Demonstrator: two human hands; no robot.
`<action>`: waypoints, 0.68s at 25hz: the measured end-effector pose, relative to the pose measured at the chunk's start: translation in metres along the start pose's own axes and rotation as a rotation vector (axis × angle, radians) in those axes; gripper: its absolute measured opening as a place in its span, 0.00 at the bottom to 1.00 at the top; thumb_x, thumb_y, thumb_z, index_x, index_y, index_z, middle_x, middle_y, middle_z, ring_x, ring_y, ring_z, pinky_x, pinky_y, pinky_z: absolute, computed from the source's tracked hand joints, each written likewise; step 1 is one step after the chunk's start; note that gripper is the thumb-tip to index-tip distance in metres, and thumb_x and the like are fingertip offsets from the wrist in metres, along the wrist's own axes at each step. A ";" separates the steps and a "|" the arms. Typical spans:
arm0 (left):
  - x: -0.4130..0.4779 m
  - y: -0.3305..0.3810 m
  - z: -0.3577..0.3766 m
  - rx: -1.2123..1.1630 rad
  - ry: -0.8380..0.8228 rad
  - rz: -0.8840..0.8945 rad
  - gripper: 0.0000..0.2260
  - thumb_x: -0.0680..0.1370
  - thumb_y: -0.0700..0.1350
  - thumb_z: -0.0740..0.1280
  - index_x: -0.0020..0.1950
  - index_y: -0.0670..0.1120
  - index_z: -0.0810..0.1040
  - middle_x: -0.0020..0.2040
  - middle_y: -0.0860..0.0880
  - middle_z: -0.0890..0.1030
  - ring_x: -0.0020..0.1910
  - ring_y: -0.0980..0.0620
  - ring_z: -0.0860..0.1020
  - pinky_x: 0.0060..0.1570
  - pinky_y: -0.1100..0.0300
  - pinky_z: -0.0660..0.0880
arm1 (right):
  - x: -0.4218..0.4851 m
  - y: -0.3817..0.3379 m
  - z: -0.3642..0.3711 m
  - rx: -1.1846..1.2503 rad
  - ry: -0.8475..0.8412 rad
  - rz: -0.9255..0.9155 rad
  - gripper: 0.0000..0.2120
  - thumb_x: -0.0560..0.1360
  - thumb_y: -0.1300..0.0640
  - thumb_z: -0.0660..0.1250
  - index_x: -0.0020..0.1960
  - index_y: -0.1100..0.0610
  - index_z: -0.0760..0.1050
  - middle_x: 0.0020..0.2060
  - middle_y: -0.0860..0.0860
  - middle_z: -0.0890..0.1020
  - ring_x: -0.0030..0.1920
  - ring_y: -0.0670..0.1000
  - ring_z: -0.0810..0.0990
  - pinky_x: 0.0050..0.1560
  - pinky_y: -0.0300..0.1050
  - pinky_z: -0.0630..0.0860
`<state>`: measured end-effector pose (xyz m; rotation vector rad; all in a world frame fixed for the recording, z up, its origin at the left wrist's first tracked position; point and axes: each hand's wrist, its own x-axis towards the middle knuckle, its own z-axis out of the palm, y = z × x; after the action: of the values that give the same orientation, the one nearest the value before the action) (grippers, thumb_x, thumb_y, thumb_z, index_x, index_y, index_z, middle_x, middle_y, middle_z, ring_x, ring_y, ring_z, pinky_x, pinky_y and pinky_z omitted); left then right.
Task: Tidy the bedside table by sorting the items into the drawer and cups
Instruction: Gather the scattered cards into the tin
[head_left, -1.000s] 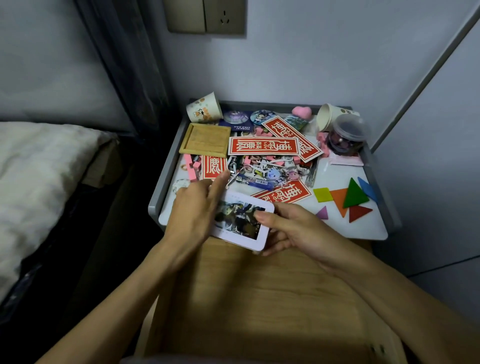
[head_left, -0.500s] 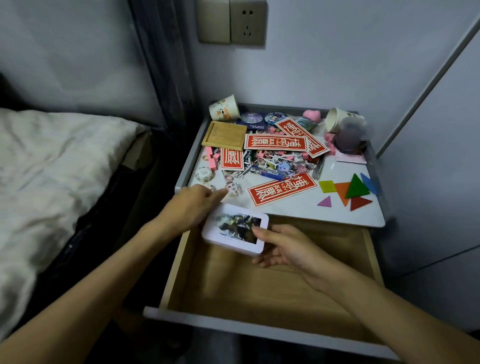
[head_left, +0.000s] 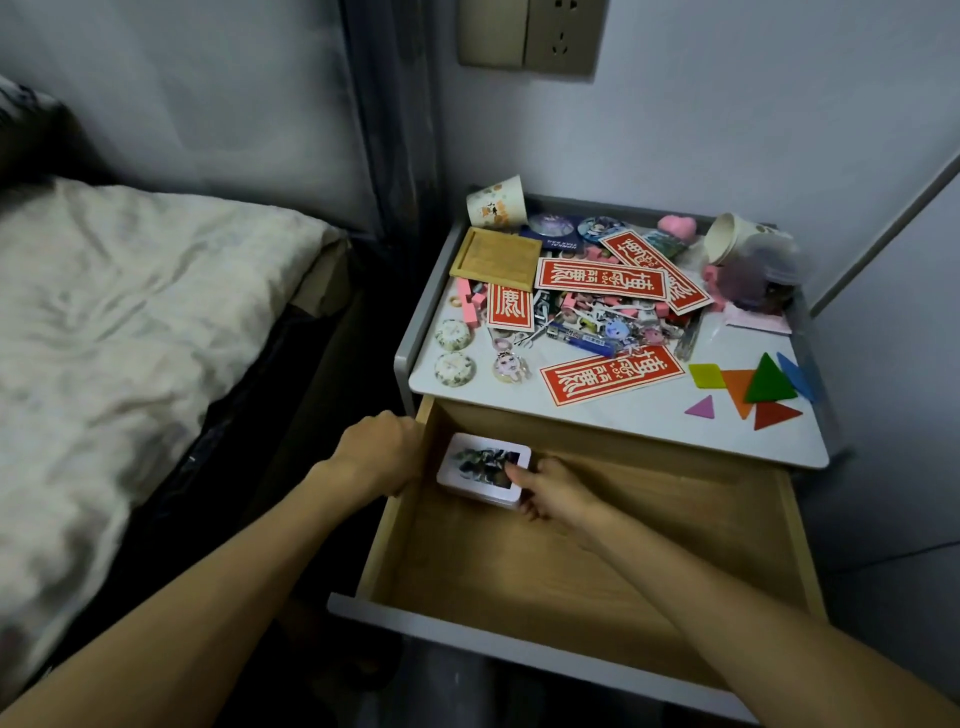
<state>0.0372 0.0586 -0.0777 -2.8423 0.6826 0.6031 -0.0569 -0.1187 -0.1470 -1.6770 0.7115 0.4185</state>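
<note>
My right hand (head_left: 558, 493) pinches the box (head_left: 480, 465) at its near right corner, with the thumb on the picture face and the other fingers tucked under the edge. The box sits low in the far left corner of the drawer (head_left: 597, 561), just ahead and left of that grip. I cannot tell whether its underside touches the floor yet.

My left hand (head_left: 382, 454) is just left of the box, at the drawer's left wall. Its knuckles are up and its fingers curl out of sight, so I cannot tell whether it holds the box's far end, the wall or nothing.

I judge the job barely begun. The box is the only thing in the drawer; right of the grip and nearer than it, the floor is bare wood.

Everything else lies beyond the grip on the table (head_left: 623, 415):
- the red cards (head_left: 610, 374), straight ahead
- the tiles (head_left: 766, 376), well off to the right
- two badges (head_left: 453, 335), just beyond my left hand
- the tray (head_left: 496, 257), farther back, with pink clips and keyrings tangled beside it

The cups stand farthest from the grip, at the back. The left cup (head_left: 496, 208) is tilted and I cannot see inside it. The right cup (head_left: 727, 239) lies on its side, mouth toward me, and looks empty. Nothing seems sorted into either one.
</note>
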 end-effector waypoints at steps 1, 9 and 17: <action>-0.001 -0.001 -0.002 -0.002 -0.010 0.006 0.12 0.73 0.38 0.69 0.32 0.47 0.71 0.31 0.51 0.75 0.39 0.51 0.81 0.44 0.55 0.82 | 0.004 -0.002 0.003 0.028 0.003 0.002 0.12 0.80 0.55 0.64 0.50 0.65 0.72 0.19 0.50 0.75 0.17 0.42 0.71 0.20 0.33 0.66; -0.007 -0.002 -0.012 -0.003 -0.041 0.071 0.14 0.73 0.37 0.65 0.30 0.47 0.67 0.30 0.51 0.74 0.44 0.48 0.82 0.46 0.54 0.80 | 0.025 -0.004 0.021 0.126 0.142 -0.019 0.10 0.78 0.56 0.67 0.41 0.57 0.70 0.29 0.53 0.74 0.15 0.41 0.69 0.20 0.32 0.68; -0.009 -0.003 -0.008 0.019 -0.024 0.063 0.09 0.77 0.41 0.61 0.36 0.46 0.70 0.35 0.50 0.74 0.46 0.46 0.81 0.45 0.54 0.79 | 0.027 0.001 0.023 -0.018 0.213 -0.061 0.16 0.77 0.54 0.69 0.56 0.66 0.74 0.41 0.57 0.81 0.25 0.46 0.77 0.26 0.35 0.75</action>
<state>0.0340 0.0629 -0.0666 -2.8007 0.7723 0.6353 -0.0353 -0.1023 -0.1699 -1.7728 0.8109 0.2054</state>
